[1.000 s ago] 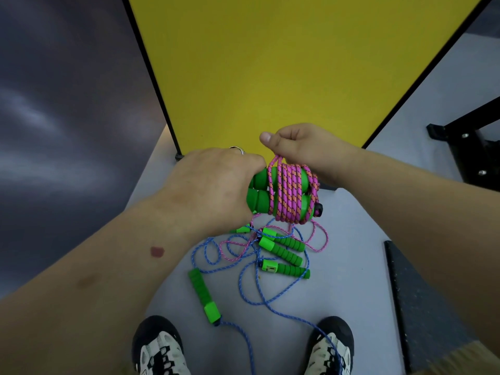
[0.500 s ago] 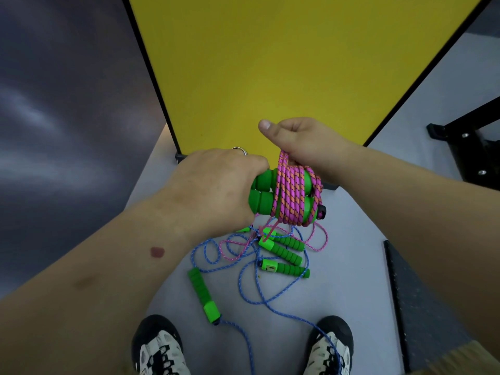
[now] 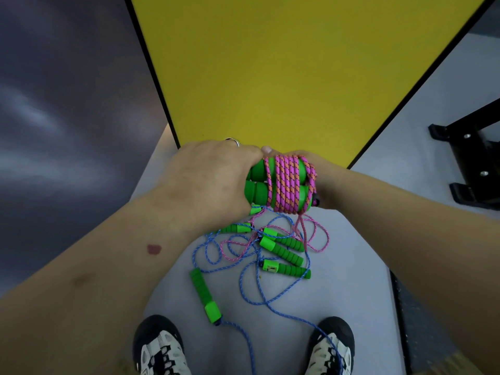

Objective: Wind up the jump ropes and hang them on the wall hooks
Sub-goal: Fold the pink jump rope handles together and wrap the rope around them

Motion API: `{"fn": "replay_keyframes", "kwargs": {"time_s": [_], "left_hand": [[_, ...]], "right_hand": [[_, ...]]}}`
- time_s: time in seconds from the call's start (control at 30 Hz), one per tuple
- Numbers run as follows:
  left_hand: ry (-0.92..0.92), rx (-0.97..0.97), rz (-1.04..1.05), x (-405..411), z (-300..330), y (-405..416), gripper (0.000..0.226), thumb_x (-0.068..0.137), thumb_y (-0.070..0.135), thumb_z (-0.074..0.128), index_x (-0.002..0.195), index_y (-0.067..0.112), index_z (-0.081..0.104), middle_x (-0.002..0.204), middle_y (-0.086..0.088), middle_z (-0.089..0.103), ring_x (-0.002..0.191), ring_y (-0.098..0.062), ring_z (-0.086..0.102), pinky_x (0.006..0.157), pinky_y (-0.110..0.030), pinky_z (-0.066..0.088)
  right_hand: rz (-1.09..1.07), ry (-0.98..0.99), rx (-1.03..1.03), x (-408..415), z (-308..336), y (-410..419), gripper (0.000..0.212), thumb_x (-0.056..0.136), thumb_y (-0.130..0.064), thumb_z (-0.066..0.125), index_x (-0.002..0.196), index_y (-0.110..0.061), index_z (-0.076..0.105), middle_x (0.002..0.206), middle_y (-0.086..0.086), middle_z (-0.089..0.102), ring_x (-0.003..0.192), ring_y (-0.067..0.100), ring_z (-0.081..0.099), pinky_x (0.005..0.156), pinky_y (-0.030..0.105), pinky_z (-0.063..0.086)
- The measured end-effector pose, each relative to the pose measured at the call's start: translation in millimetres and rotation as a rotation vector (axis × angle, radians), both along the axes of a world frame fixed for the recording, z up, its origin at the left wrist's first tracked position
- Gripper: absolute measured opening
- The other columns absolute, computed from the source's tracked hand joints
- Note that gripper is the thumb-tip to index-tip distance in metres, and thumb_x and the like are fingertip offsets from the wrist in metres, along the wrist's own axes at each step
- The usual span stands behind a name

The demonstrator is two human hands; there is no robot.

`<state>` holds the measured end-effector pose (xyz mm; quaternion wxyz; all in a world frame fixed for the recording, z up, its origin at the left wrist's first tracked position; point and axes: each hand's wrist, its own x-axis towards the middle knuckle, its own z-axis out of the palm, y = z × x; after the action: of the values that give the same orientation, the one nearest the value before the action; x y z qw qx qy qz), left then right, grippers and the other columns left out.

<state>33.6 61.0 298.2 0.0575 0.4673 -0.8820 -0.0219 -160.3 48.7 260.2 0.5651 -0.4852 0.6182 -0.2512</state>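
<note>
My left hand (image 3: 211, 180) grips the left ends of two green handles (image 3: 257, 185) held side by side. The pink jump rope (image 3: 286, 185) is wound around them in several tight turns. My right hand (image 3: 327, 171) curls behind the bundle's right end and holds the rope there, with only its thumb tip and wrist showing. A loose pink tail (image 3: 316, 236) hangs from the bundle down to the floor. Below lies a tangled blue jump rope (image 3: 251, 290) with several more green handles (image 3: 284, 253). No wall hook is in view.
A yellow panel (image 3: 270, 77) with a black edge stands straight ahead. A black metal frame (image 3: 473, 163) sits on the floor at the right and a dark mat (image 3: 414, 320) lies at the lower right. My shoes (image 3: 159, 350) flank the blue rope.
My right hand has dropped from above the bundle to behind its right end, pulling the pink rope down around the handles. The left hand keeps its hold.
</note>
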Motion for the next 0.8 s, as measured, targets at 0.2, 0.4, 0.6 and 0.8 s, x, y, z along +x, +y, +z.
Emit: {"fn": "replay_keyframes", "kwargs": {"time_s": [0.2, 0.4, 0.6, 0.8], "left_hand": [[0.01, -0.051, 0.084, -0.8, -2.1, -1.4, 0.027, 0.067, 0.028, 0.066, 0.082, 0.026, 0.044, 0.077, 0.004, 0.048, 0.074, -0.029, 0.052, 0.057, -0.034, 0.032], [0.017, -0.137, 0.179, 6.8, -9.9, -10.2, 0.024, 0.065, 0.023, 0.064, 0.081, 0.025, 0.045, 0.071, 0.004, 0.044, 0.066, -0.029, 0.048, 0.055, -0.032, 0.033], [-0.017, -0.142, 0.215, 9.0, -15.8, -12.0, 0.028, 0.068, 0.023, 0.067, 0.081, 0.027, 0.043, 0.073, 0.005, 0.042, 0.066, -0.026, 0.042, 0.057, -0.032, 0.026], [-0.004, -0.081, 0.208, 8.8, -17.3, -12.9, 0.029, 0.07, 0.028, 0.067, 0.08, 0.028, 0.039, 0.077, 0.003, 0.048, 0.069, -0.027, 0.045, 0.06, -0.033, 0.033]], "right_hand": [[-0.135, -0.103, 0.081, 10.2, -5.6, 27.3, 0.042, 0.103, 0.005, 0.037, 0.068, -0.019, 0.039, 0.06, -0.005, 0.042, 0.043, 0.003, 0.051, 0.046, 0.012, 0.036], [-0.055, 0.069, 0.048, 30.8, -25.7, 56.8, 0.049, 0.105, -0.041, 0.036, 0.07, -0.015, 0.059, 0.051, -0.005, 0.041, 0.046, 0.016, 0.034, 0.05, 0.03, 0.031], [0.113, 0.446, -0.173, 55.1, 3.9, 79.7, 0.049, 0.105, -0.047, 0.033, 0.087, -0.017, 0.067, 0.069, 0.004, 0.06, 0.064, 0.019, 0.057, 0.058, 0.031, 0.046], [0.194, 0.616, -0.328, 53.2, 44.0, 73.5, 0.031, 0.097, -0.03, 0.047, 0.074, -0.01, 0.046, 0.06, 0.005, 0.047, 0.057, 0.022, 0.044, 0.05, 0.034, 0.033]]}}
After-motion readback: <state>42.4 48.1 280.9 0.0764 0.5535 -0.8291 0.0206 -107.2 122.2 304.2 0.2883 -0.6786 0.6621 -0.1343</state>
